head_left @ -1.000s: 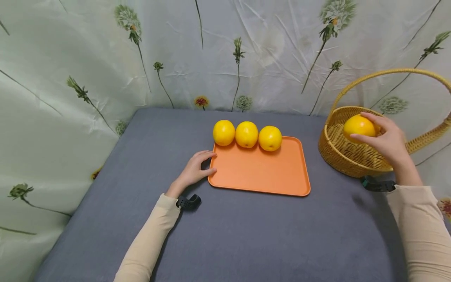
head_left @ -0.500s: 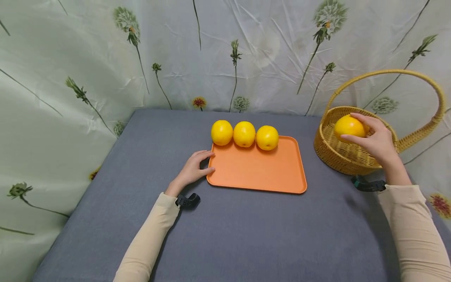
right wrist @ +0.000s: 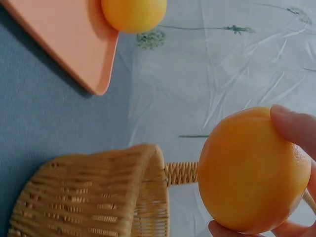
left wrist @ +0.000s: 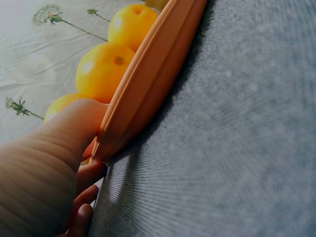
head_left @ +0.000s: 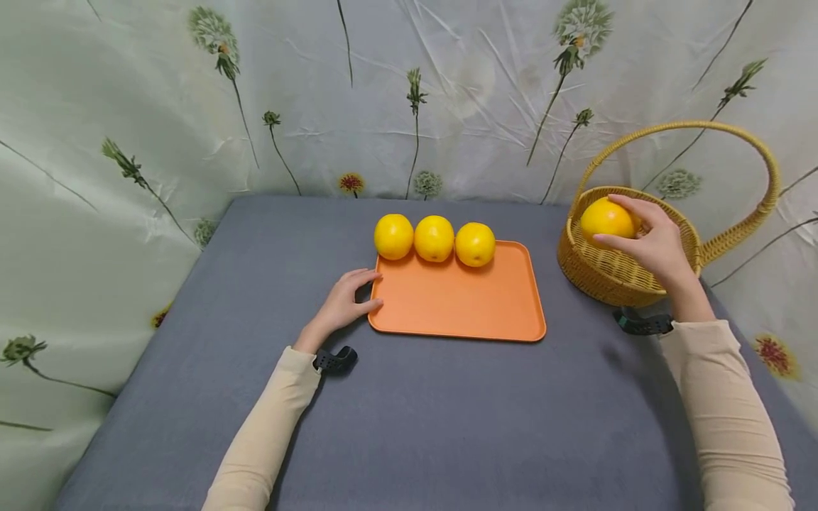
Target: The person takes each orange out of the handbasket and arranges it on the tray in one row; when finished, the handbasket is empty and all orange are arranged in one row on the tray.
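My right hand (head_left: 652, 238) holds a yellow-orange orange (head_left: 603, 218) between thumb and fingers, raised over the wicker basket (head_left: 591, 284) on the right. The right wrist view shows this orange (right wrist: 252, 173) large, with fingertips on both its sides. My left hand (head_left: 341, 301) is at the left edge of the orange tray (head_left: 456, 305). Seen from the left wrist, the thumb lies over the tray's rim (left wrist: 133, 94) and the other fingers curl by its outer side. Along the tray's far edge sit a left orange (head_left: 393, 236), a middle orange (head_left: 434, 238) and a right orange (head_left: 475, 245) in a row.
The basket's tall arched handle (head_left: 690, 126) rises over its opening, behind the right hand. A grey cloth (head_left: 447, 419) covers the table. Behind it hangs a pale curtain (head_left: 287, 71) with printed dandelions.
My right hand has moved left over the basket, still holding the orange. The whole head view has shifted slightly. My left hand stays at the tray's edge.
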`<state>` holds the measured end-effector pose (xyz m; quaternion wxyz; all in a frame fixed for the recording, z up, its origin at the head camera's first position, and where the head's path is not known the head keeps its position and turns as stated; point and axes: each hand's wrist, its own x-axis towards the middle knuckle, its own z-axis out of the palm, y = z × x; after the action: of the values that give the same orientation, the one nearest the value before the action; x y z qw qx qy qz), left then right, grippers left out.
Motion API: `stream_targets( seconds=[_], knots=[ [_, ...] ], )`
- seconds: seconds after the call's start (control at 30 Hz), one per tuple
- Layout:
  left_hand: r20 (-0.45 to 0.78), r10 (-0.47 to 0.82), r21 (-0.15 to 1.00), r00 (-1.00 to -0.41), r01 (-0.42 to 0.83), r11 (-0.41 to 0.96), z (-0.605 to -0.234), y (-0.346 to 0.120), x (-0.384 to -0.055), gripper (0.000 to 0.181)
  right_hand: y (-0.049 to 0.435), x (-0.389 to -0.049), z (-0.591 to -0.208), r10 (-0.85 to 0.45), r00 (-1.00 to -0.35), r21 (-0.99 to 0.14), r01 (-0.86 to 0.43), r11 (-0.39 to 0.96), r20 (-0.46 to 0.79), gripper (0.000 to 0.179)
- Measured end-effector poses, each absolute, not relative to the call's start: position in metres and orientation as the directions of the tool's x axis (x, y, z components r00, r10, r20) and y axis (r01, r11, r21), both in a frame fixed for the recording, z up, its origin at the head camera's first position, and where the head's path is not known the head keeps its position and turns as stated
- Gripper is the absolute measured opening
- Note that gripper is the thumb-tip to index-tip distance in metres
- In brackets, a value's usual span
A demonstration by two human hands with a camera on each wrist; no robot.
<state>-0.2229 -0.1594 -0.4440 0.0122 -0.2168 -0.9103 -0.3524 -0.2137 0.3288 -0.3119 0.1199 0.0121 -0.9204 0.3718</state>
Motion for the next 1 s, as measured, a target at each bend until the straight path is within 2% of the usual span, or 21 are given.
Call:
stream_targets(
  seconds=[0.47, 0.8, 1.0],
  knots=[
    [0.177, 0.382, 0.646, -0.907, 0.4, 0.65, -0.441, -0.16, -0.219, 0.055, 0.289, -0.217, -0.329, -0.025, -0.952, -0.744, -0.255, 0.618, 0.306, 0.064],
    [0.168, 0.407, 0.621, -0.898, 0.417, 0.664, -0.443, -0.162, -0.226, 0.054, 0.265, -0.224, -0.355, -0.12, -0.946, -0.829, -0.323, 0.457, 0.302, 0.066],
    [0.177, 0.394, 0.622, -0.902, 0.413, 0.665, -0.444, -0.162, -0.22, 0.054, 0.255, -0.237, -0.37, -0.17, -0.947, -0.799, -0.32, 0.509, 0.271, 0.065]
  ],
)
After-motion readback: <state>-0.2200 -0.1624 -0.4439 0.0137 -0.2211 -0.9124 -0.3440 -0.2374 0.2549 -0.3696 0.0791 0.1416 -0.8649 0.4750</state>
